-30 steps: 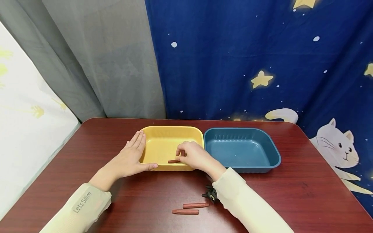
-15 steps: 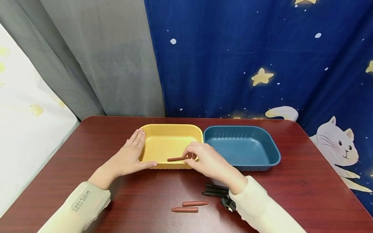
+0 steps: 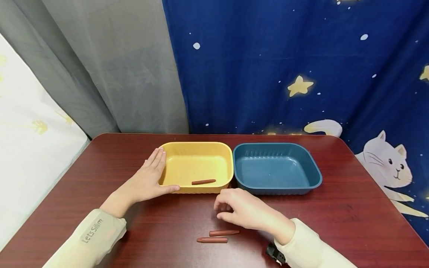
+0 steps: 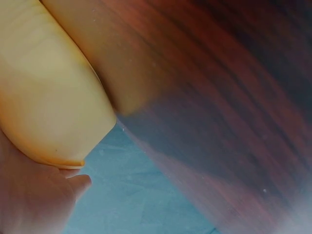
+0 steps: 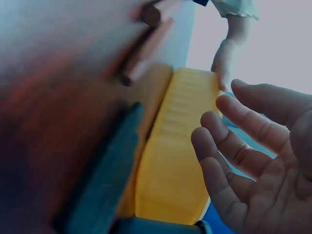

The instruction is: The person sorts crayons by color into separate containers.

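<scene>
My left hand (image 3: 149, 178) rests against the left end of a yellow plastic bin (image 3: 231, 163), fingers straight along its side and thumb at the front rim. The left wrist view shows that hand (image 4: 34, 195) touching the bin's outer wall (image 4: 58, 87). Inside the bin, near its front wall, lies one reddish-brown crayon (image 3: 203, 182). My right hand (image 3: 246, 209) hovers in front of the two bins, fingers loosely bent and holding nothing. Two more crayons lie side by side on the table below it, the upper crayon (image 3: 223, 233) pointing right and the lower crayon (image 3: 212, 240) pointing left.
A blue bin (image 3: 319, 178) stands directly right of the yellow one. Both sit toward the back of the dark red wooden table (image 3: 352, 223). Behind the table hang a grey curtain (image 3: 134, 74) and a starry blue curtain (image 3: 251, 74).
My right hand has let go of the crayon inside the yellow bin and drawn back toward the table's front, right of the loose crayons. The left hand stays on the bin.
</scene>
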`<state>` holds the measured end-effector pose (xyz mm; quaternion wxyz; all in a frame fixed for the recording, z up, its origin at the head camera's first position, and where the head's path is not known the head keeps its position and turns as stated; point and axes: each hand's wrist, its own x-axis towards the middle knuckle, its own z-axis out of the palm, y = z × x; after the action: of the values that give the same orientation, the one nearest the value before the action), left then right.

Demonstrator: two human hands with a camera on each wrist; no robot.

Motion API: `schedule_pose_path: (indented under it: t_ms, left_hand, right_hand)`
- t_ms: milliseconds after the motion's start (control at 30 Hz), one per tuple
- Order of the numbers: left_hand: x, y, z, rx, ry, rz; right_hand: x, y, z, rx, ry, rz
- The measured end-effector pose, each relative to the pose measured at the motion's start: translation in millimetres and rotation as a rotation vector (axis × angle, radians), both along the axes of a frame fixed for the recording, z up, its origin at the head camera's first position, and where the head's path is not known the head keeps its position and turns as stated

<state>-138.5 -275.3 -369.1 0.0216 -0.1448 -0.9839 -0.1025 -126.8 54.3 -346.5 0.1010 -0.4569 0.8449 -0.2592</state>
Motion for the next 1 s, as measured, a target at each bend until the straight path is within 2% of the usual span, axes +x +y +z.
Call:
schedule_pose_path:
  t_ms: [433,600,1000]
  left_hand:
    - [-0.4,-1,-2.7,0.010,-0.001,0.005]
    - [-2.1,2,-5.6,0.018,-0.019,-0.003]
    - [1.2,0,-0.2,0.007,-0.019,0.018]
  right_hand:
    - [8.7,0,-8.2,0.117,-0.051,0.055]
    - [11.9,1,-14.0,0.158,-0.029,0.055]
    - [14.0,-8,-13.9,0.248,-0.017,0.059]
